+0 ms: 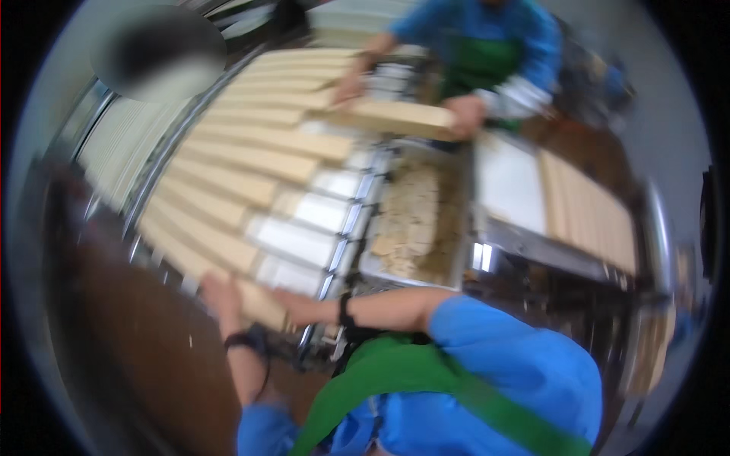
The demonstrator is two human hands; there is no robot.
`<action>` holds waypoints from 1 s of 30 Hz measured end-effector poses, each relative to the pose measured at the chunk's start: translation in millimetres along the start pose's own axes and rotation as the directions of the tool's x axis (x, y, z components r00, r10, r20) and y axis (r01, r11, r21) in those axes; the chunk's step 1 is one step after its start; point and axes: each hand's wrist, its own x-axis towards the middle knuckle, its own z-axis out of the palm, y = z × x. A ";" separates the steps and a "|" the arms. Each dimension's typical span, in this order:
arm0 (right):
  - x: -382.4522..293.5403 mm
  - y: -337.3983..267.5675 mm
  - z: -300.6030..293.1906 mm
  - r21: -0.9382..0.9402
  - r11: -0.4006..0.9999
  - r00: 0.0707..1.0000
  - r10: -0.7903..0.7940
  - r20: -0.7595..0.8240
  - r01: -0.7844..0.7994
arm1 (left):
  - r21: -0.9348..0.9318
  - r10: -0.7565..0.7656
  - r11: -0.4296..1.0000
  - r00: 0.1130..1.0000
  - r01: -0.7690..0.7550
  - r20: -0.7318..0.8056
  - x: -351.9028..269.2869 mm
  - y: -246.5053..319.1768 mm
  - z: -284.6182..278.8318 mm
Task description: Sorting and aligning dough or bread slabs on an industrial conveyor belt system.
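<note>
My left hand (221,296) and my right hand (297,308) are on the nearest pale, flat dough-like strip (259,305), at the lower end of a conveyor. The left hand lies across its upper side and the right hand is at its near end; the picture is blurred, and the fingers of both are partly hidden. More long pale strips (228,182) lie side by side up the conveyor, their ends uneven. White flat sections (296,242) of the conveyor show beside them.
Across from me a co-worker in a green apron (482,65) holds another pale strip (399,117) with both hands. A metal tray (462,228) with pale scraps stands beside the conveyor. Further right, many thin pale pieces (587,211) stand in a row beside a white surface (509,179).
</note>
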 end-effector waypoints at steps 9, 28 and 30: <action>-63.6 -1.5 -96.9 0.313 0.949 0.999 -0.025 -0.045 0.038 | 0.169 -0.127 0.984 0.905 0.063 0.405 16.2 38.4 -24.7; -550.1 162.5 -331.5 0.291 0.538 -0.175 0.256 -0.951 -0.791 | -0.720 0.996 0.016 0.074 -0.694 -0.049 -189.8 616.9 -10.5; -561.7 177.5 -336.0 0.296 0.506 -0.182 0.262 -0.948 -0.811 | -0.728 1.000 -0.013 -0.020 -0.686 0.001 -208.0 683.2 13.6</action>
